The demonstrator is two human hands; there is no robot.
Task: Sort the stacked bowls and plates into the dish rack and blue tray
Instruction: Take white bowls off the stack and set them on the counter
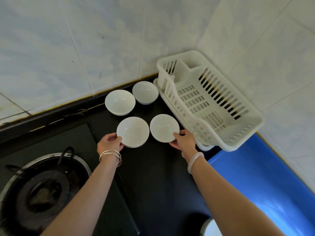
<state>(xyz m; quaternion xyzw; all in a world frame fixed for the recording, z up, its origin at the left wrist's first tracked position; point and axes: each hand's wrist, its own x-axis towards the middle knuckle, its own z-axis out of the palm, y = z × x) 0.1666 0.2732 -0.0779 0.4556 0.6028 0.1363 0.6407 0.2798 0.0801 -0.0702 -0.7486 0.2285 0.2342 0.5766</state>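
From the head camera, four white bowls sat mid-frame on the black counter [153,167]. The left hand [109,143] pinched the rim of the lower-left bowl [133,132]; the right hand [183,141] gripped the lower-right bowl [163,127]. Two more bowls [120,102] lay above. The white dish rack [238,143] stood at right, the blue tray [255,176] below it.

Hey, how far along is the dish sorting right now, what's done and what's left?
Nothing looks sorted yet: the dish rack holds no dishes and the blue tray looks bare. Four white bowls sit on the black counter. In hand: the left hand grips the near-left bowl, the right hand the near-right bowl. The two far bowls are untouched.
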